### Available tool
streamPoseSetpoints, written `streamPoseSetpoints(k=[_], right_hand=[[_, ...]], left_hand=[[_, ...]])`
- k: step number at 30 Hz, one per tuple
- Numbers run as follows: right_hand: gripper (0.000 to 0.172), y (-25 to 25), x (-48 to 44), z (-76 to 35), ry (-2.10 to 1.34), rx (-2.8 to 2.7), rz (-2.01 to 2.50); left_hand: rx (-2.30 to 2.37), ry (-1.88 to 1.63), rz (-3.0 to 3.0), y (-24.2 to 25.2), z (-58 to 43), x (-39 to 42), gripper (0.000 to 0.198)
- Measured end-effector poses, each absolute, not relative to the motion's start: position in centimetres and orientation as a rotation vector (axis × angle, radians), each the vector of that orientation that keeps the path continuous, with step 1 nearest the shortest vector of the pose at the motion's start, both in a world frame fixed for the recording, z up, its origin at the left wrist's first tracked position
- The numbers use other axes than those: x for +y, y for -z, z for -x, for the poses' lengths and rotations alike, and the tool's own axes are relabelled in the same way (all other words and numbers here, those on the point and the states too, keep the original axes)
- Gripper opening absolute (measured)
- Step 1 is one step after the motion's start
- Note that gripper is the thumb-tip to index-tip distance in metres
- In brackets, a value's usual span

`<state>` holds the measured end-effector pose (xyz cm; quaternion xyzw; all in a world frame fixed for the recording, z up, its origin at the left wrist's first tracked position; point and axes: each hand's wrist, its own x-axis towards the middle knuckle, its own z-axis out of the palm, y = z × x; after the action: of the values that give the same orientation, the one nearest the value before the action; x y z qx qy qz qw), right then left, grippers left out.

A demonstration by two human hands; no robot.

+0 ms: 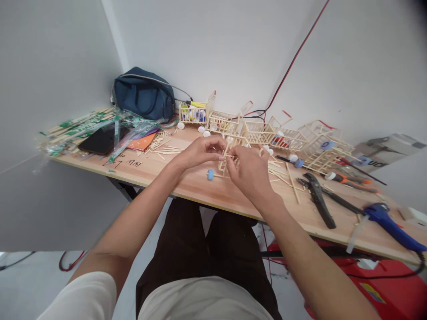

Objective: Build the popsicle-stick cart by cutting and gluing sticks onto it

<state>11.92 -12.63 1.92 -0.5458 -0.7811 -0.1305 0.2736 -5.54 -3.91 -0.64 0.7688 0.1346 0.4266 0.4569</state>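
Observation:
Both hands meet over the middle of the wooden table [213, 195]. My left hand [200, 152] pinches a small frame of thin wooden sticks [224, 161] from the left. My right hand [248, 171] grips the same stick frame from the right, fingers curled around it. A small blue wheel on a stick [210, 174] lies on the table just below the hands. Part of the frame is hidden behind my right fingers.
Several finished stick baskets [258, 132] line the wall at the back. A blue bag [144, 96], wrapped chopsticks [90, 126] and a black phone [100, 141] sit at left. Black pliers [318, 198], a blue glue gun [392, 224] and loose sticks lie at right.

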Motion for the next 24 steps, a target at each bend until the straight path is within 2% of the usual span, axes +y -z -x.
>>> streamPoseSetpoints(k=[20, 24], right_hand=[[0.017, -1.7, -13.0, -11.9, 0.299, -2.108, 1.520], [0.024, -2.6, -14.0, -12.9, 0.348, -2.144, 1.411]], left_hand=[[0.348, -1.063, -1.895, 0.5, 5.5, -3.9, 0.032], [0.351, -1.101, -1.930, 0.5, 5.7, -4.1, 0.031]])
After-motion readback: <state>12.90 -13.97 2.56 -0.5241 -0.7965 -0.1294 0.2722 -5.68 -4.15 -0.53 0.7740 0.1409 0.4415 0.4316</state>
